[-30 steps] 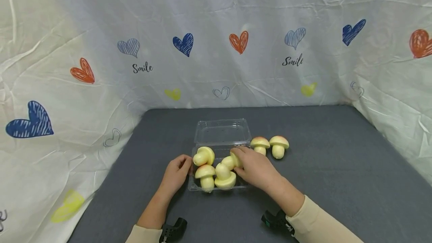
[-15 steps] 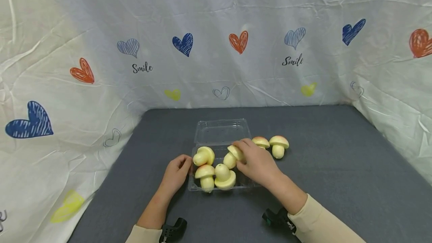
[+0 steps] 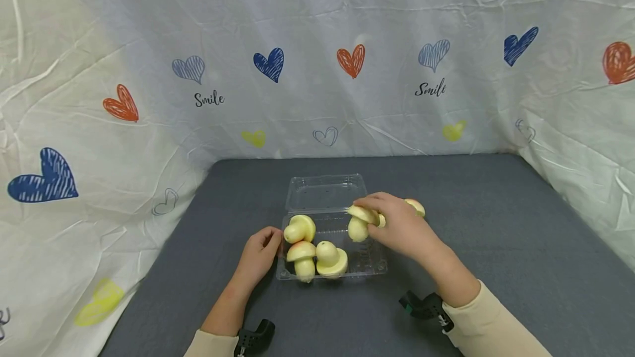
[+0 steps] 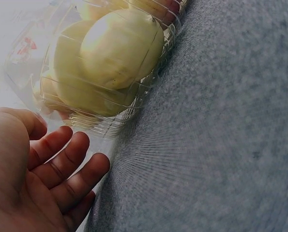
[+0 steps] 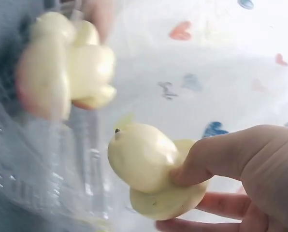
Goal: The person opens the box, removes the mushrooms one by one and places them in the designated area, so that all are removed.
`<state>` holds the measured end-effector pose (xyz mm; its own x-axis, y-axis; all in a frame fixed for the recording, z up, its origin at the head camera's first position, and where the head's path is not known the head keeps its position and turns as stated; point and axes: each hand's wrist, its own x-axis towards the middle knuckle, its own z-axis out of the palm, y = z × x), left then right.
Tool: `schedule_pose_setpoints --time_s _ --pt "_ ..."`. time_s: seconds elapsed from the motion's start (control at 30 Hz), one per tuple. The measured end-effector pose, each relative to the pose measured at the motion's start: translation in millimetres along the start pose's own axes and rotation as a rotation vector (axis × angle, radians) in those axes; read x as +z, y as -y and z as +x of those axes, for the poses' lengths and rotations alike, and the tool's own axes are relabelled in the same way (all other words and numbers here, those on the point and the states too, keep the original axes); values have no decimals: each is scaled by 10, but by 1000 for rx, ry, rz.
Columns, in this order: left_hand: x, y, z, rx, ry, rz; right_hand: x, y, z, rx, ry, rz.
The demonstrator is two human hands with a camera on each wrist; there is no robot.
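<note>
In the head view my right hand point(image 3: 404, 225) pinches a pale yellow toy mushroom point(image 3: 358, 229) by its cap, over the right part of a clear plastic clamshell box point(image 3: 329, 277). The right wrist view shows the thumb against this held mushroom point(image 5: 144, 157) and fingers under it. Three more mushrooms sit in the box's left part: one on its side point(image 3: 300, 229), one upright point(image 3: 301, 260), one cap-down point(image 3: 331, 260). My left hand point(image 3: 260, 249) rests at the box's left wall. In the left wrist view its fingers point(image 4: 69, 193) are loosely bent beside the box corner, gripping nothing visible.
Behind the box's tray its clear lid point(image 3: 324, 193) lies folded back. Beyond my right hand a mushroom point(image 3: 415, 206) is partly hidden on the dark grey tabletop point(image 3: 496, 247). A white curtain point(image 3: 307, 15) with printed hearts hangs around the table.
My right hand has lifted the mushroom from the middle of the box and carried it right. The left hand and the three other mushrooms in the box stay about where they were.
</note>
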<state>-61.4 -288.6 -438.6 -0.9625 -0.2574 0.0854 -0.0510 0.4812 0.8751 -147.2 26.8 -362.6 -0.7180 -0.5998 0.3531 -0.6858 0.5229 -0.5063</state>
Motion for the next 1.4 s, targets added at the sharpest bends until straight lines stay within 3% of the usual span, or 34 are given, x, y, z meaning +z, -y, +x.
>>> schedule_pose_setpoints --time_s 0.2,0.7,1.03,1.4 --pt "-6 -6 0 -5 0 14 -217 -35 -20 68 -5 -6" --pt "-7 -14 -12 -4 -1 22 -581 -218 -90 126 -44 -22" --pt "-6 -27 -11 -9 -8 30 -688 -362 -84 236 19 -58" --pt "-3 -13 -7 -13 -1 22 -703 -712 -66 340 128 -112"
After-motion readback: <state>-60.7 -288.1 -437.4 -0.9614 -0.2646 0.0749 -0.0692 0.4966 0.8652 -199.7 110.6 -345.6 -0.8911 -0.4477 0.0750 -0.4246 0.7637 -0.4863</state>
